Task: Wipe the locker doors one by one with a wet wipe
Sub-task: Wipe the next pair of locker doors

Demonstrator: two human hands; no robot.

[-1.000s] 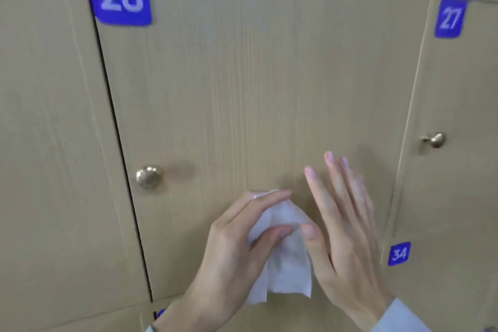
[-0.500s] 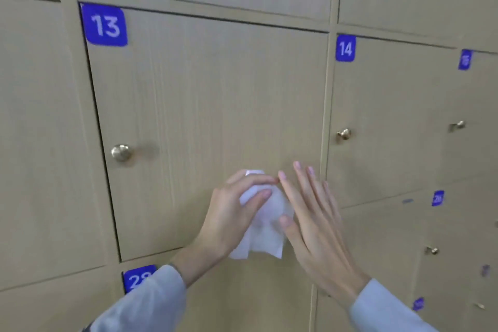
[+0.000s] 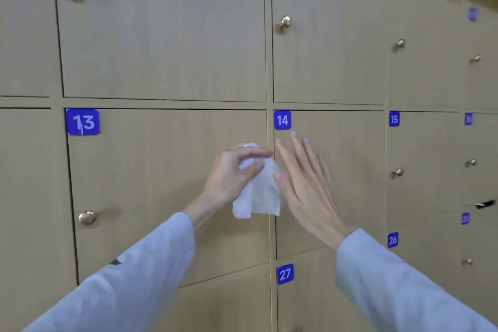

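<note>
A wall of beige wooden lockers fills the view. Locker door 13 point(image 3: 151, 186) sits at centre left with a blue number tag and a brass knob point(image 3: 86, 217). Locker door 14 point(image 3: 347, 159) is to its right. My left hand point(image 3: 231, 175) pinches a crumpled white wet wipe point(image 3: 261, 194) in front of the seam between doors 13 and 14. My right hand point(image 3: 304, 186) is beside it with fingers straight and spread, its thumb touching the wipe's right side. Whether the wipe touches the door, I cannot tell.
Above are two more doors with brass knobs point(image 3: 285, 21). Doors 15 point(image 3: 420, 159), 26 point(image 3: 420, 264) and 27 point(image 3: 310, 302) lie to the right and below. A dark gap point(image 3: 485, 204) shows at the far right edge.
The view has risen from door 28 to doors 13 and 14. Both hands and the wipe have moved up and right, from mid-door to the seam between 13 and 14.
</note>
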